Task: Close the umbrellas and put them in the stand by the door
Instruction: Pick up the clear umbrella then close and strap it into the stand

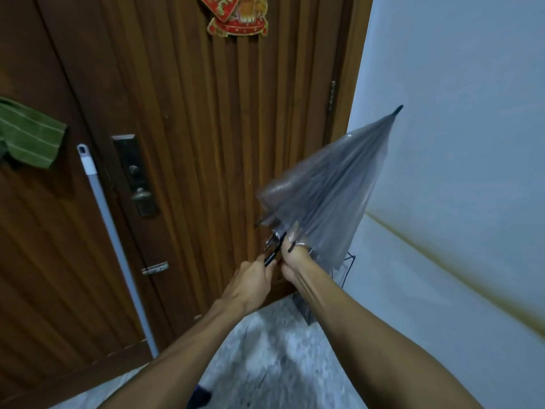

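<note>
While both hands (250, 278) clutch its shaft, folded umbrella (327, 196) angles upward beyond grip

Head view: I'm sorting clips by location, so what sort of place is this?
Probably a home's entryway: a wooden door with a lock, a red decoration on it, and a wire stand in the corner.
</note>
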